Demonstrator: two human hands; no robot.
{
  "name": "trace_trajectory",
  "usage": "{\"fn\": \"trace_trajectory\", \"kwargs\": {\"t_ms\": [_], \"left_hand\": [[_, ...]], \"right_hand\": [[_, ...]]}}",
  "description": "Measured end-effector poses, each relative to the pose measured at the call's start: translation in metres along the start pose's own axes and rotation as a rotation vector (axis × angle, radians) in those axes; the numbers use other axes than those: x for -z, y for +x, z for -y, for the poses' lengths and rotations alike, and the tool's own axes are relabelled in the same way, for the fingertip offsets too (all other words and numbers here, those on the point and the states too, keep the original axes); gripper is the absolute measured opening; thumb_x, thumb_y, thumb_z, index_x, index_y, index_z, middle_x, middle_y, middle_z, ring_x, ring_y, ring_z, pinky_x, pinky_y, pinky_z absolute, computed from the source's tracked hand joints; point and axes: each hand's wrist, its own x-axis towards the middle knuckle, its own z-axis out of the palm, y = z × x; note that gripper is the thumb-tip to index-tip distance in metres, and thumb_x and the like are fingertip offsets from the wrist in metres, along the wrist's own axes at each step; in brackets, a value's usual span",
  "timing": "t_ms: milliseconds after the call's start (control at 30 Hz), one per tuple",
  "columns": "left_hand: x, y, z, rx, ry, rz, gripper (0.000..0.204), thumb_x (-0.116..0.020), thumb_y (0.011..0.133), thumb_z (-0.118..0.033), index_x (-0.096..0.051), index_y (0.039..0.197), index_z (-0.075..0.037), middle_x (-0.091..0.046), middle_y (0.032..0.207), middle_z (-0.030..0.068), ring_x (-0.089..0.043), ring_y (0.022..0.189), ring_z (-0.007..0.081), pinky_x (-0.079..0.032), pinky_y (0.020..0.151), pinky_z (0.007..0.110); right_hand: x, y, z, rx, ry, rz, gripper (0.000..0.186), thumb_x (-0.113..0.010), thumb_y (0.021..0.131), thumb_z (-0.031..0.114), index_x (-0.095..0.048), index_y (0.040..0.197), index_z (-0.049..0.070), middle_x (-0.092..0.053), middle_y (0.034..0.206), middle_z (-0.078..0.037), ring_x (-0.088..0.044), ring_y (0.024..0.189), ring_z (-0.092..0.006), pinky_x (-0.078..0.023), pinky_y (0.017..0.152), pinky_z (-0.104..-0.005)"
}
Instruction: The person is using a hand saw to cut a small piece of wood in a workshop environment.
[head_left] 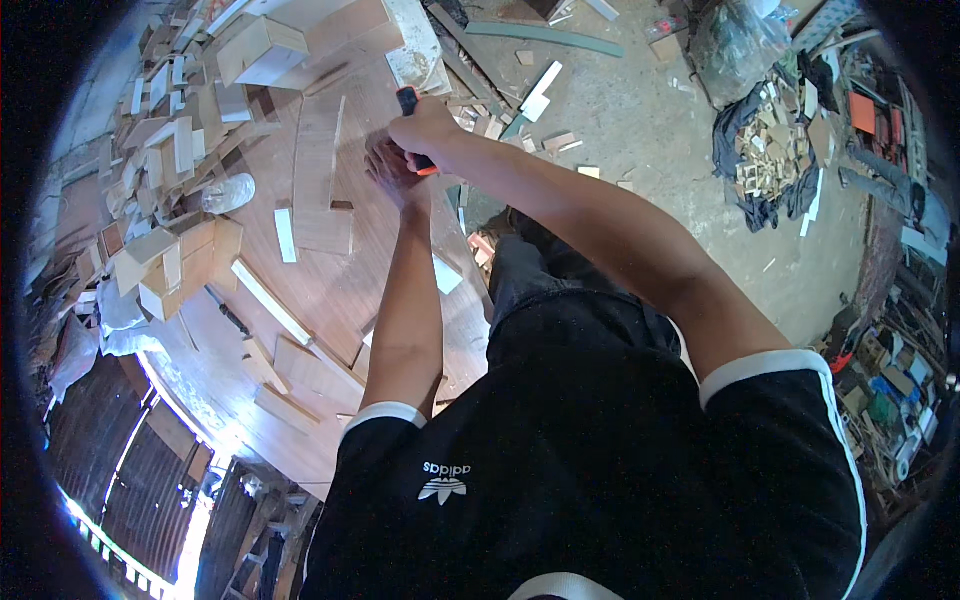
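My right hand point(424, 126) is closed around a hand tool with a black and orange-red body point(407, 99). The tool's ends stick out on both sides of the fist, but its exact kind is hidden by my fingers. Just below and left of it, my left hand point(392, 172) lies low over the wooden worktable point(265, 330), fingers apart and pointing away from me. Whether a small piece lies under that palm cannot be seen. Left of my hands is a flat wooden board point(318, 180) on the tabletop.
Wood offcuts and box-like wooden pieces point(262, 52) crowd the table's left side, near a clear plastic container point(229, 193). Long strips point(272, 302) and a dark slim tool point(227, 310) lie nearer. On the floor at right are a scrap-wood pile point(775, 150) and a plastic bag point(738, 45).
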Motion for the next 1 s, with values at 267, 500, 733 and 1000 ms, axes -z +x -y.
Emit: {"fn": "trace_trajectory", "kwargs": {"t_ms": [267, 500, 733, 1000], "left_hand": [[-0.005, 0.009, 0.007, -0.060, -0.128, -0.116, 0.060, -0.058, 0.077, -0.042, -0.043, 0.125, -0.009, -0.044, 0.129, 0.0173, -0.038, 0.123, 0.0384, -0.029, 0.099, 0.051], [0.012, 0.009, -0.006, 0.092, -0.062, -0.043, 0.046, -0.063, 0.075, -0.037, -0.050, 0.109, -0.009, -0.052, 0.108, 0.0152, -0.047, 0.108, 0.0361, -0.034, 0.091, 0.049], [0.012, 0.013, -0.019, 0.120, -0.073, -0.053, 0.046, -0.064, 0.073, -0.035, -0.050, 0.106, -0.007, -0.052, 0.104, 0.0158, -0.047, 0.105, 0.0387, -0.036, 0.088, 0.049], [-0.003, 0.007, 0.006, 0.179, -0.369, -0.123, 0.055, -0.067, 0.069, -0.035, -0.048, 0.113, -0.008, -0.049, 0.116, 0.0143, -0.045, 0.109, 0.0389, -0.035, 0.090, 0.050]], "right_hand": [[0.005, -0.013, 0.017, 0.030, -0.216, 0.106, 0.028, -0.064, 0.069, 0.016, -0.063, 0.085, -0.007, -0.064, 0.088, -0.022, -0.066, 0.085, -0.0275, -0.051, 0.071, -0.0364], [-0.003, 0.001, 0.022, 0.030, -0.173, -0.040, 0.012, -0.054, 0.076, 0.006, -0.052, 0.074, -0.006, -0.055, 0.063, -0.013, -0.056, 0.049, -0.0199, -0.042, 0.037, -0.0338], [-0.007, -0.010, 0.034, -0.010, -0.128, 0.092, 0.011, -0.053, 0.078, 0.004, -0.048, 0.074, -0.005, -0.052, 0.063, -0.011, -0.051, 0.047, -0.0178, -0.040, 0.036, -0.0328], [-0.022, -0.004, 0.029, 0.025, -0.348, 0.105, 0.029, -0.062, 0.069, 0.014, -0.062, 0.086, -0.010, -0.065, 0.081, -0.018, -0.066, 0.072, -0.0242, -0.050, 0.060, -0.0339]]}}
